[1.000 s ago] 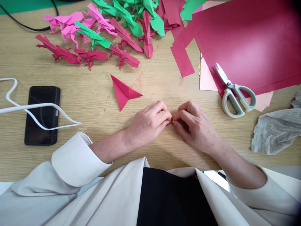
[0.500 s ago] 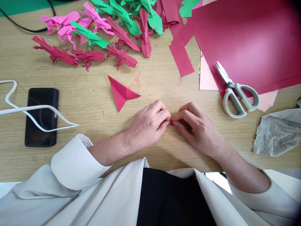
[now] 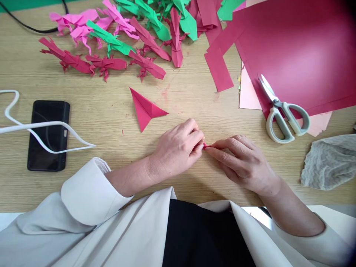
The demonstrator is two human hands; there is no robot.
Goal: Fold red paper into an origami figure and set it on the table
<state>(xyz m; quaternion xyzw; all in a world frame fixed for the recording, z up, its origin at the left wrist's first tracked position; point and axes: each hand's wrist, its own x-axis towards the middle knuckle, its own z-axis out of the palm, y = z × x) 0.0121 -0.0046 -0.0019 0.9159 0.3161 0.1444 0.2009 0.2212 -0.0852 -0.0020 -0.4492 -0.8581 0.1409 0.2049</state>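
Wood-grain table (image 3: 94,104), stained red in spots. Nine o'clock from middle: black device (image 3: 46,144), crossed by white cable (image 3: 16,128). Eleven: coloured paper figures (image 3: 111,40). Ten: red folded triangle (image 3: 145,111). Middle: small red paper (image 3: 205,146), pinched by left hand (image 3: 179,148), fingers curled; right end gripped by right hand (image 3: 244,161), fingers straighter, tips together. Two: grey-handled scissors (image 3: 276,101), laid partly over red sheet (image 3: 300,55). Three: greyish cloth (image 3: 330,161).

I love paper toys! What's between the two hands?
A small red paper piece, partly hidden, shows between the left hand and right hand in the head view.
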